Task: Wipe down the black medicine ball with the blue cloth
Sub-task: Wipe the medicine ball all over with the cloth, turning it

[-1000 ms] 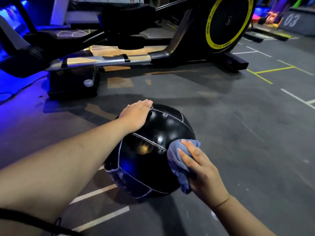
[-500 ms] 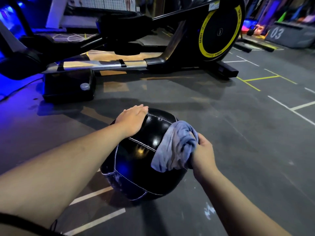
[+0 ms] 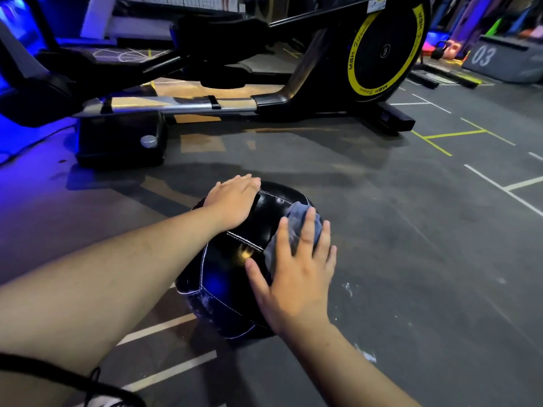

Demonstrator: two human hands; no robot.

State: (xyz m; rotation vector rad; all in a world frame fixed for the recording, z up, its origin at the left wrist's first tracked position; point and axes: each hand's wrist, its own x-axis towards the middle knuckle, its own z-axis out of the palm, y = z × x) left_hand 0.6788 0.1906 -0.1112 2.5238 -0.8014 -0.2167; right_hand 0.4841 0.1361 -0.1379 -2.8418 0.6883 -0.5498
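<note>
A black medicine ball (image 3: 232,277) with white stitched seams sits on the dark gym floor, low in the middle of the view. My left hand (image 3: 235,201) lies flat on its upper left side, fingers straight. My right hand (image 3: 296,268) presses the bunched blue cloth (image 3: 293,227) against the ball's upper right side with spread, straight fingers. Most of the cloth is hidden under my palm and fingers.
A black elliptical trainer (image 3: 293,83) with a yellow-ringed flywheel (image 3: 385,51) stands just beyond the ball. A grey box marked 03 (image 3: 499,60) and kettlebells (image 3: 446,51) sit far right. White and yellow lines (image 3: 499,183) mark the floor; open floor lies right of the ball.
My right hand has moved from the ball's right side up onto its top right, going from gripping the bunched cloth to pressing it flat. My left hand stays on the ball.
</note>
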